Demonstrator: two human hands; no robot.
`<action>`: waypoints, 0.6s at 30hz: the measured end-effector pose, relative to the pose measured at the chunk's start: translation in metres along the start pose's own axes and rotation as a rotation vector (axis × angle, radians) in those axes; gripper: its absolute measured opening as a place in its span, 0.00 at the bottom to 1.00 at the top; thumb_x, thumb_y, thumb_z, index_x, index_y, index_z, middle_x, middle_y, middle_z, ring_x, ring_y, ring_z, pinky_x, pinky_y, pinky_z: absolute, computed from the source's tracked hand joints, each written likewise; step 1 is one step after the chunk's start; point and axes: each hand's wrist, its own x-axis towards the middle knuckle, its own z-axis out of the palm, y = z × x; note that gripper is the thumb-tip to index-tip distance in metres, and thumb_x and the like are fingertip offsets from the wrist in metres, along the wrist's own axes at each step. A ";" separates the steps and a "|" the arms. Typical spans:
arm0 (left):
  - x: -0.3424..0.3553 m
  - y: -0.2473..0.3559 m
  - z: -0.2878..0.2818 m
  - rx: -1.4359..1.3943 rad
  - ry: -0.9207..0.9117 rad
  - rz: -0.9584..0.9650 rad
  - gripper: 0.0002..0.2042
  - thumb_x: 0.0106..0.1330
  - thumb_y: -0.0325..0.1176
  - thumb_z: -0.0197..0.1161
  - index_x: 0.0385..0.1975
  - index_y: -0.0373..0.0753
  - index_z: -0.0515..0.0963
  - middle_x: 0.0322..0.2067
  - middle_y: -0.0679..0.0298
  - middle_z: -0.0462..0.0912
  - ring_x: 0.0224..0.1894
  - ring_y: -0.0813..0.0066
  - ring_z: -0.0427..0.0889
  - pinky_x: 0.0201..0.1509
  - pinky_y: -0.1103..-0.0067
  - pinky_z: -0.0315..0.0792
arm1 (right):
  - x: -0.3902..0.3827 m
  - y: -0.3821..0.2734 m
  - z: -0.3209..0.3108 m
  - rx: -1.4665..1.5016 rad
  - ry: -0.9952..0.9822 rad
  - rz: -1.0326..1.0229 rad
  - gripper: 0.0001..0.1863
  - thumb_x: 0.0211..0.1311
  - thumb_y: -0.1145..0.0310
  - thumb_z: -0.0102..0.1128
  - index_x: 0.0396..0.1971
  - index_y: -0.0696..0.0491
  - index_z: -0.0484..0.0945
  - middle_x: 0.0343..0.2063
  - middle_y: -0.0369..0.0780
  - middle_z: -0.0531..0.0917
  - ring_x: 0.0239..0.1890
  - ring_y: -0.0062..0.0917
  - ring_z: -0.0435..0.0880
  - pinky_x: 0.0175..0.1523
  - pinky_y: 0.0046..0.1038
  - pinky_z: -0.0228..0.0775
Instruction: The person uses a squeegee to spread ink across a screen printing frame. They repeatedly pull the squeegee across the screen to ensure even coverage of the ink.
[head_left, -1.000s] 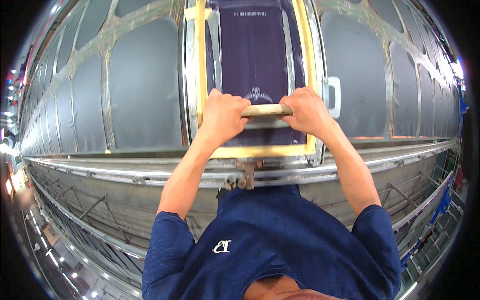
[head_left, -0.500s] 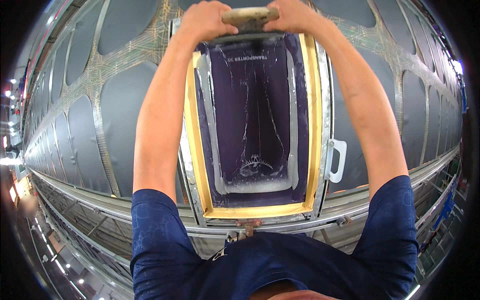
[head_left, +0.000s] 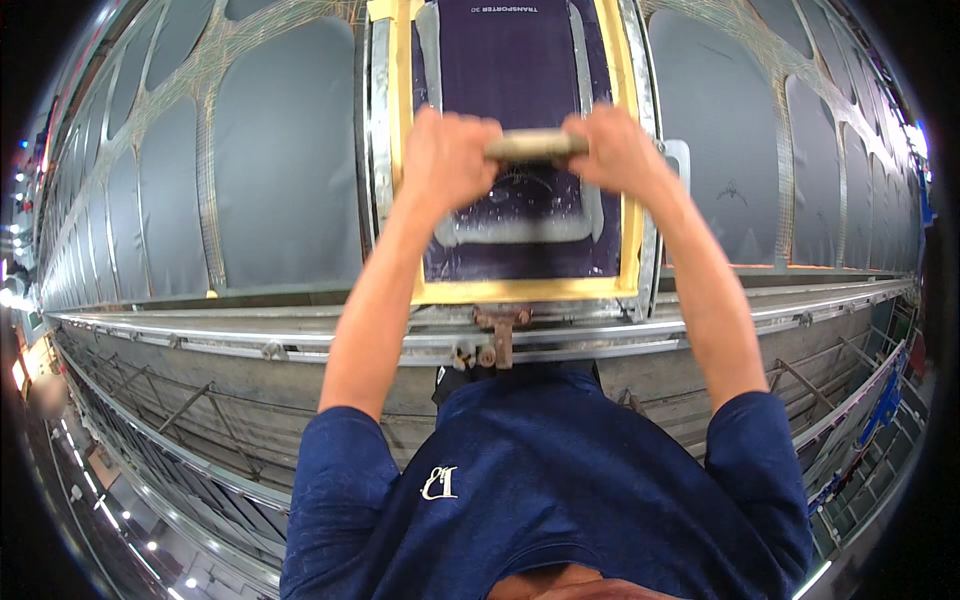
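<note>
My left hand and my right hand, slightly blurred, are closed round the ends of a pale squeegee bar. The bar is over a dark purple printing screen with white lettering, a small emblem and pale grey smeared bands. Yellow tape lines the screen's edges inside a metal frame. The bar's lower edge is too blurred to make out.
Long rows of grey cut panels lie on the table to both sides. A white handle sits at the frame's right. A metal rail with a rusty bracket runs along the near edge.
Half a second ago both hands and the bar were at the far end of the screen; they have since come back toward me, a little farther off than a second ago.
</note>
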 end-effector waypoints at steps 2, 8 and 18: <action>-0.057 0.029 0.008 0.036 0.008 0.010 0.11 0.46 0.35 0.76 0.31 0.49 0.86 0.26 0.65 0.86 0.30 0.60 0.83 0.43 0.66 0.71 | -0.052 -0.040 0.002 0.034 -0.022 0.050 0.10 0.46 0.67 0.72 0.27 0.52 0.81 0.24 0.46 0.82 0.38 0.43 0.84 0.49 0.44 0.73; -0.109 0.054 0.003 0.026 0.072 0.022 0.16 0.43 0.28 0.75 0.35 0.45 0.84 0.35 0.71 0.85 0.39 0.67 0.81 0.49 0.69 0.68 | -0.075 -0.024 -0.020 0.360 0.181 0.185 0.20 0.57 0.52 0.73 0.42 0.52 0.88 0.44 0.44 0.88 0.52 0.41 0.83 0.59 0.38 0.72; -0.119 0.048 0.000 0.025 0.055 0.010 0.15 0.41 0.28 0.72 0.32 0.47 0.82 0.34 0.72 0.83 0.38 0.70 0.81 0.50 0.69 0.68 | -0.083 0.062 -0.009 0.159 0.518 0.904 0.20 0.68 0.50 0.62 0.37 0.54 0.83 0.26 0.45 0.84 0.30 0.32 0.81 0.40 0.36 0.71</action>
